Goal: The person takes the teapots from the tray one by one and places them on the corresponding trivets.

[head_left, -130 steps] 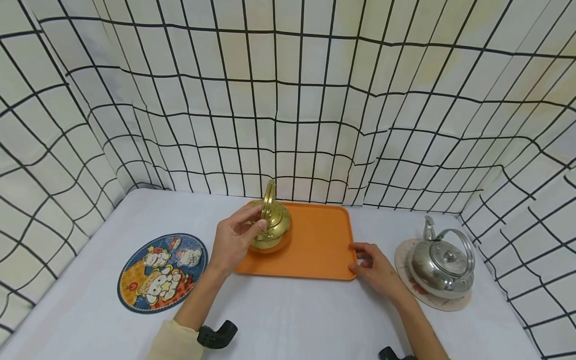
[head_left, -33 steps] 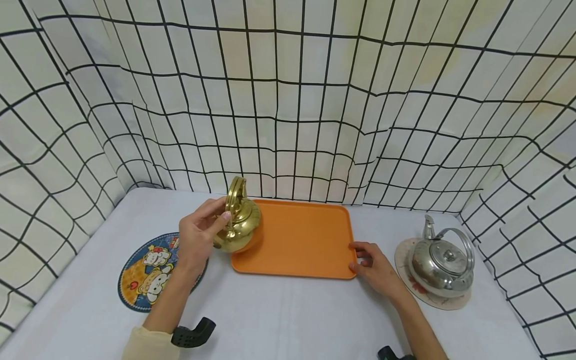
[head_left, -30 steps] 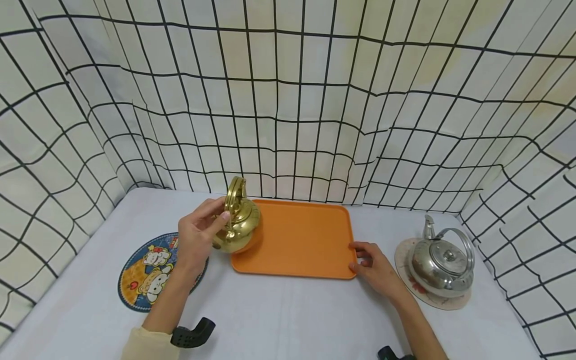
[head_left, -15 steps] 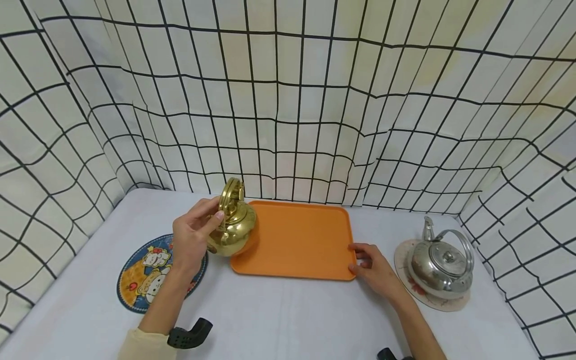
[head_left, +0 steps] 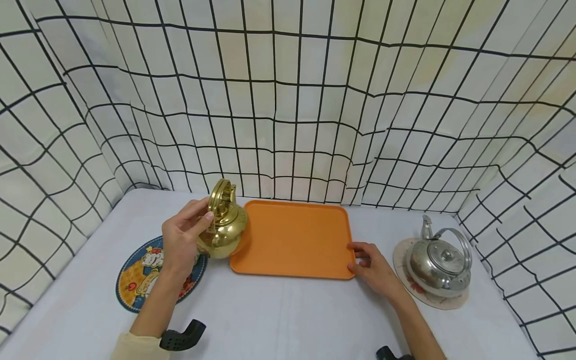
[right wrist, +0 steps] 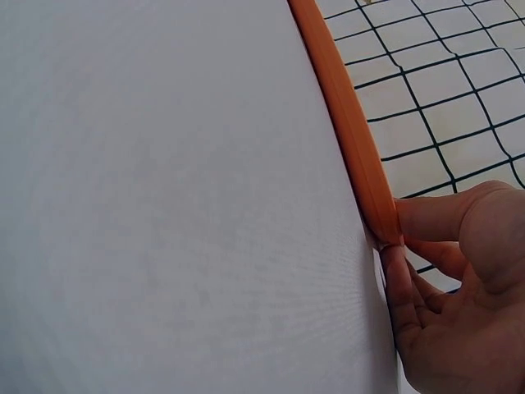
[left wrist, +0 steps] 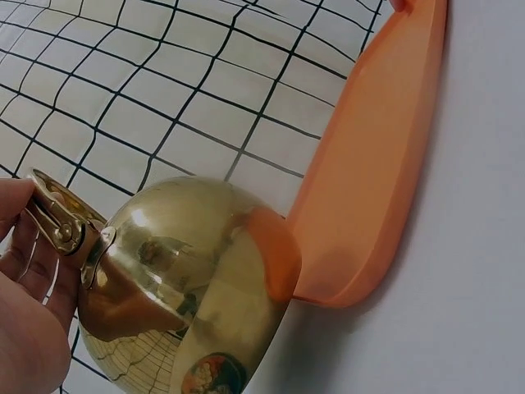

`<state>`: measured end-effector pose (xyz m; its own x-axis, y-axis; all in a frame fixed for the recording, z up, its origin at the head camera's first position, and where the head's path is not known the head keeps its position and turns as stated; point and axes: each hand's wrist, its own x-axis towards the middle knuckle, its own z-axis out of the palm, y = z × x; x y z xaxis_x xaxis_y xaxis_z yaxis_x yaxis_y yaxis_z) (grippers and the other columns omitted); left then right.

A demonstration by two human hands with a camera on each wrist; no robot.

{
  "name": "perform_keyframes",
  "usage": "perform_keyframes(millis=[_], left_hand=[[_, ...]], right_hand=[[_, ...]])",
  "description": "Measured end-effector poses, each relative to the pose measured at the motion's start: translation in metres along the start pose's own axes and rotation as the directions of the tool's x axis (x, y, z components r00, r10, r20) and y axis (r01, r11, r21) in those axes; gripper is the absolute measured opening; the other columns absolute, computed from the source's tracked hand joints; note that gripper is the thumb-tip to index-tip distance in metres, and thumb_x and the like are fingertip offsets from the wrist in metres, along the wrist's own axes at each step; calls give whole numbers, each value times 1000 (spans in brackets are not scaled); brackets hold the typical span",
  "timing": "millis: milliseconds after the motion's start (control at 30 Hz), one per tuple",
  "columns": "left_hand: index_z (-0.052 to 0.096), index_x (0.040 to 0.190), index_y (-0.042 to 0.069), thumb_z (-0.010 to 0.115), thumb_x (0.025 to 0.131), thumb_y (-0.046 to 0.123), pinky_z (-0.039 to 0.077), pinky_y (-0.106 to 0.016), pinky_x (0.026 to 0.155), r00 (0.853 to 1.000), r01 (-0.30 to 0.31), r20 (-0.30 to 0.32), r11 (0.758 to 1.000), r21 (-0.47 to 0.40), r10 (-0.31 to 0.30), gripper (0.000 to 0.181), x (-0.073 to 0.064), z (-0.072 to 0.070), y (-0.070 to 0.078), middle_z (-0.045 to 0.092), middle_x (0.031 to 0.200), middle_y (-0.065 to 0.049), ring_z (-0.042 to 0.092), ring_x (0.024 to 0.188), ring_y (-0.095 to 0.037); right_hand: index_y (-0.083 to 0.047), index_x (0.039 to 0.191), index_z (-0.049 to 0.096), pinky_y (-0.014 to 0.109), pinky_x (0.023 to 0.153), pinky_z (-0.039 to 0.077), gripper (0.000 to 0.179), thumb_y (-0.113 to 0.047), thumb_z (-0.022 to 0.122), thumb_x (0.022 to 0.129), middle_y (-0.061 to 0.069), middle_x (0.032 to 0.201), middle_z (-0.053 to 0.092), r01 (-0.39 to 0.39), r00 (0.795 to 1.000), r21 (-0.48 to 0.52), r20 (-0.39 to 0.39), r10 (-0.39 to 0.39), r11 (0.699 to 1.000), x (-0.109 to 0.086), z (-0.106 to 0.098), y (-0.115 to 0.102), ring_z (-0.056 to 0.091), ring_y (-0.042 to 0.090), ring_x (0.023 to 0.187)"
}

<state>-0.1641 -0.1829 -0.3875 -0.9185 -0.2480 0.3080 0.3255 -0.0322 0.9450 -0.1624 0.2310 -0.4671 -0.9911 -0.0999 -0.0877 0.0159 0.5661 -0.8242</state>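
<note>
A shiny gold kettle (head_left: 227, 228) hangs from my left hand (head_left: 183, 239), which grips its upright handle. In the head view it is off the table, between the round cartoon placemat (head_left: 135, 280) and the left end of an orange tray (head_left: 297, 240). The left wrist view shows the kettle's rounded body (left wrist: 189, 271) close up, with the tray (left wrist: 369, 156) behind it. My right hand (head_left: 373, 267) holds the tray's right edge near the front corner. In the right wrist view the thumb and fingers (right wrist: 435, 217) pinch the tray rim (right wrist: 349, 123).
On the right a silver kettle (head_left: 440, 262) stands on a round pale mat (head_left: 409, 295). A white cloth (head_left: 279, 320) covers the table. White walls with a black grid (head_left: 288, 105) enclose the back and sides.
The gold kettle has gone from over the tray's left part to the left, beyond its edge, carried by my left hand. My right hand and the tray stay in place.
</note>
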Motion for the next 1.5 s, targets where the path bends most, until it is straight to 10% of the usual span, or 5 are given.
perform_keyframes(millis=[1500], left_hand=[[69, 129, -7, 63, 96, -10, 54, -16, 79, 994, -3, -105, 999, -36, -1, 34, -3, -18, 3, 73, 99, 2, 69, 93, -10]], right_hand=[[-9, 142, 59, 18, 91, 46, 49, -4, 73, 95, 17, 139, 52, -24, 1000, -29, -11, 23, 999, 2, 2, 1, 56, 27, 121]])
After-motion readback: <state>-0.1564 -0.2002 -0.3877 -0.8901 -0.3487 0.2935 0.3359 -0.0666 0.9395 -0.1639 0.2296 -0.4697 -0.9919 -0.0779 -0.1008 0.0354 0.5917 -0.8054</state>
